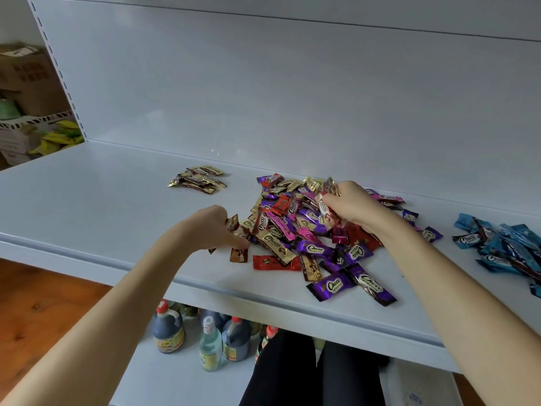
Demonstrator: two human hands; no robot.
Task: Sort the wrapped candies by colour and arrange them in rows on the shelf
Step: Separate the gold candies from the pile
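Observation:
A mixed pile of wrapped candies (310, 230) in purple, red, pink and gold lies in the middle of the white shelf (117, 206). My left hand (216, 230) sits at the pile's left edge and pinches brown-gold candies (232, 222) between its fingers. Over the top of the pile, my right hand (348, 205) grips a small bunch of candies (326, 209), red and white wrappers showing. A sorted group of gold candies (199, 180) lies at the back left. Blue candies (503, 244) are heaped at the right.
The shelf's back panel (292, 98) rises right behind the candies, and its front lip (205, 288) runs under my forearms. Sauce bottles (205, 335) stand on the lower shelf. Cardboard boxes (26, 80) sit beyond the shelf's left end.

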